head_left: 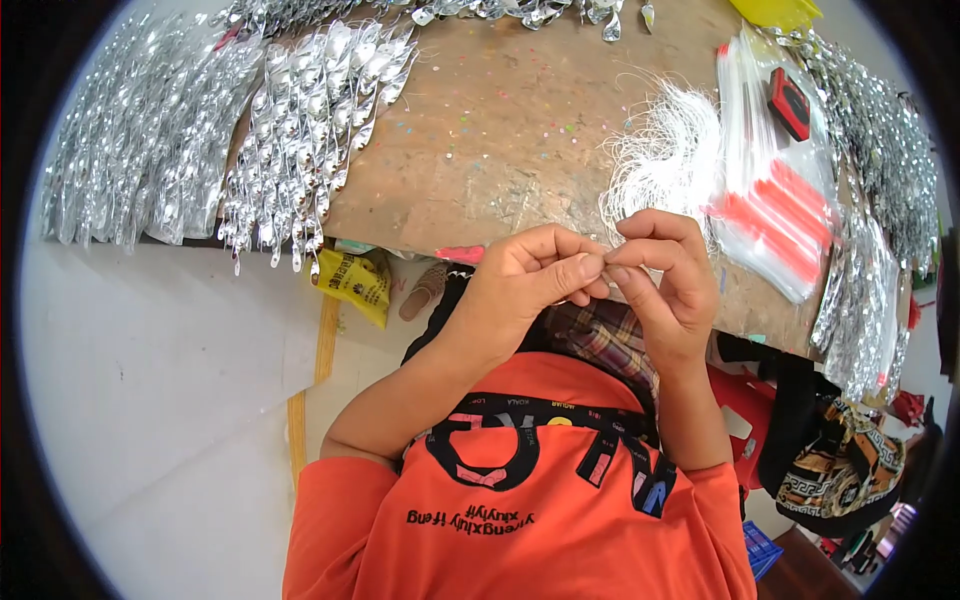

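Note:
My left hand (530, 275) and my right hand (672, 285) meet above the table's near edge, fingertips almost touching. Thumb and fingers of each are pinched together. Whatever lies between them is too small or hidden to make out. Just beyond my right hand spreads a loose bundle of thin white strings (665, 145). Beside the strings lies a stack of clear plastic bags (778, 220) with red bands.
Silver twisted-foil strands (310, 120) hang over the table's (480, 130) left edge, with wrapped silver bundles (140, 130) farther left. More silver strands (870, 130) line the right edge. A red-and-black case (790, 104) rests on the bags. A yellow bag (357, 285) sits below the table edge.

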Motion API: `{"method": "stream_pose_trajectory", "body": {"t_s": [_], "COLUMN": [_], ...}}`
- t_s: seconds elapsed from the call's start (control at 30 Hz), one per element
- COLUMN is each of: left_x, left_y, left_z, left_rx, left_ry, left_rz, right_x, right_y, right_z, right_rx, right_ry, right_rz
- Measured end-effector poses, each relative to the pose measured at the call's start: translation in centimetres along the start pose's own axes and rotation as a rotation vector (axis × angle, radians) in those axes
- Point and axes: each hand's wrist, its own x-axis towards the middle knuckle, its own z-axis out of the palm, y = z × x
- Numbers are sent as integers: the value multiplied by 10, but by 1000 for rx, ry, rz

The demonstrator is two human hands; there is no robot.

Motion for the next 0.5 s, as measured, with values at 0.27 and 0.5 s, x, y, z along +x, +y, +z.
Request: {"method": "stream_pose_trajectory", "body": {"t_s": [0.27,0.5], "left_x": [-2,-3], "left_y": [3,2], "left_z": [1,6], "left_rx": [49,122], "left_ry": [-36,30], "left_rz": [57,145], "right_x": [-4,-7], "right_y": [12,4], "right_z": [-4,-1], "right_rx": [85,-24], "right_ry": [-21,-30], "right_rz": [136,-14]}}
